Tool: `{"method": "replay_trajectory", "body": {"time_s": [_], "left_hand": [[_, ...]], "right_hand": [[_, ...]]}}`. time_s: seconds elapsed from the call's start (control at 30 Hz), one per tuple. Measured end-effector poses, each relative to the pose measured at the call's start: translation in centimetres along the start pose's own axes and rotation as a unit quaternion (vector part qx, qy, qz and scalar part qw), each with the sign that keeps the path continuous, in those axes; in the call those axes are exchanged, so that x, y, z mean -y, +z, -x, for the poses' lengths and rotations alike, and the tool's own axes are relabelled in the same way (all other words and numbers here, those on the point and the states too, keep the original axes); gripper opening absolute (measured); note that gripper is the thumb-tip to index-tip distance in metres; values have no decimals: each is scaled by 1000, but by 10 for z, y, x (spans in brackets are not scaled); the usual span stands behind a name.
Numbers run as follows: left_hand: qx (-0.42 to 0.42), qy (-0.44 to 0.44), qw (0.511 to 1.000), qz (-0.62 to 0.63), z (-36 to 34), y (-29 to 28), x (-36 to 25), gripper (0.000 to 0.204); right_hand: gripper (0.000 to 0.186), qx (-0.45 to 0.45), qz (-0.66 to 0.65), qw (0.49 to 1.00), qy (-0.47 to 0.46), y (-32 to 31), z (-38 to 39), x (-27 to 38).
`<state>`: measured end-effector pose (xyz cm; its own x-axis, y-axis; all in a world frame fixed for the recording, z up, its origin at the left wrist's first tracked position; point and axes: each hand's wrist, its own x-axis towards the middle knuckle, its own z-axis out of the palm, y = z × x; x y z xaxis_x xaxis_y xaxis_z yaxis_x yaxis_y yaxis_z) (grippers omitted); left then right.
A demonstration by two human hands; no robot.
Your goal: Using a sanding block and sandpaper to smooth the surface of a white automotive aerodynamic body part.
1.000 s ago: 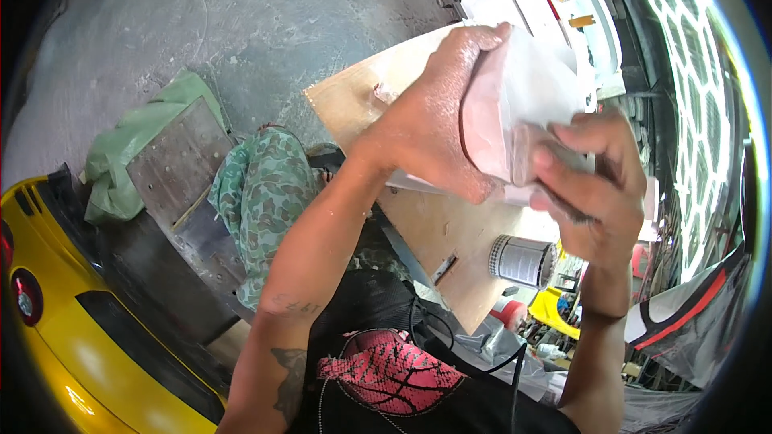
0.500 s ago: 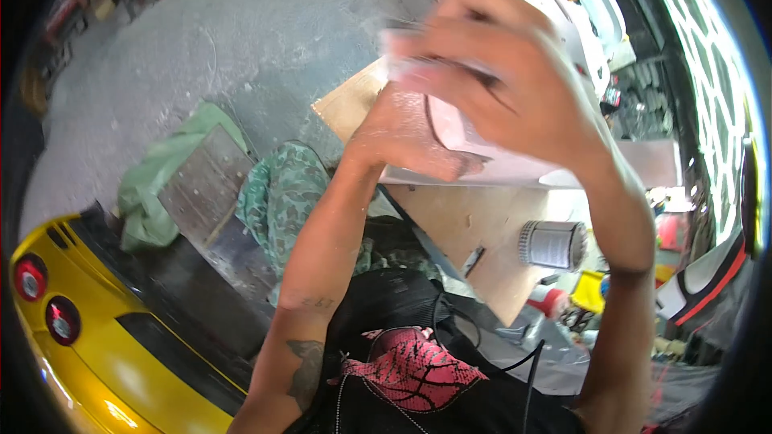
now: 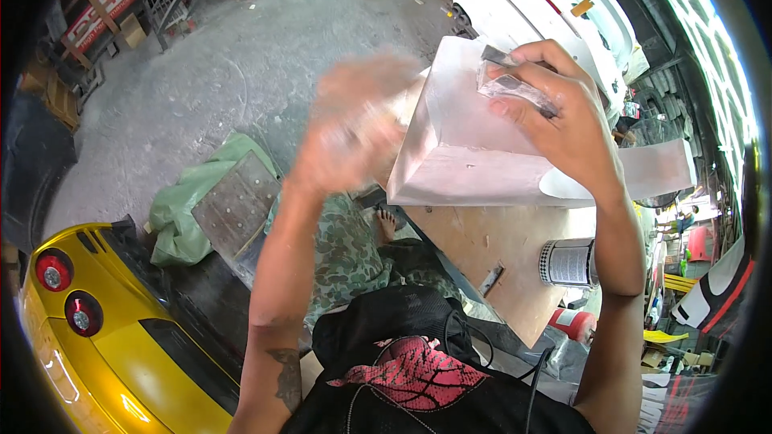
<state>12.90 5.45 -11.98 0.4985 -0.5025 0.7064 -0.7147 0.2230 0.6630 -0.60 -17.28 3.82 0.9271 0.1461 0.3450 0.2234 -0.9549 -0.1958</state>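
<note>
A pale pinkish-white, box-shaped body panel with a long arm reaching right lies before me above a wooden board. My right hand is closed round a folded, dusty grey-and-white sheet that looks like sandpaper, against the panel's upper face. Part of the sheet sticks out past the fingers. Just left of the panel, my left hand is smeared by motion. Its fingers do not show clearly, nor whether anything is in them.
On the board stand a grey can and a small dark flat tool. A yellow car is at lower left, a white car body beyond the panel. A green sack lies left, a red cylinder lower right.
My hands, together over the panel before, are now apart. The left moved left off the panel; the right moved right and lower, with the sheet in it. The view has shifted, showing more floor.
</note>
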Motion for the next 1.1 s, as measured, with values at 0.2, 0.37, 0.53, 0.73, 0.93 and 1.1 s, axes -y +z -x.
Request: {"method": "replay_trajectory", "body": {"time_s": [0.2, 0.37, 0.53, 0.73, 0.93, 1.1], "left_hand": [[-29, -157, 986, 44, -1, -6, 3, 96], [22, -55, 974, 220, -18, 48, 8, 137], [-6, -17, 944, 329, -32, 74, 19, 135], [-47, -67, 925, 371, -23, 86, 22, 136], [-86, -9, 948, 307, -24, 91, 26, 142], [-108, 28, 963, 245, -18, 90, 23, 138]], "right_hand": [[34, 24, -32, 999, 20, -3, -2, -6], [31, 65, 17, 996, 60, -8, -3, 17], [28, 111, 8, 987, -116, -8, -14, 45], [37, 107, 42, 993, -29, 6, -35, 46], [37, 111, 75, 990, -38, 6, -31, 25], [39, 126, 13, 975, -181, 8, -32, 49]]}}
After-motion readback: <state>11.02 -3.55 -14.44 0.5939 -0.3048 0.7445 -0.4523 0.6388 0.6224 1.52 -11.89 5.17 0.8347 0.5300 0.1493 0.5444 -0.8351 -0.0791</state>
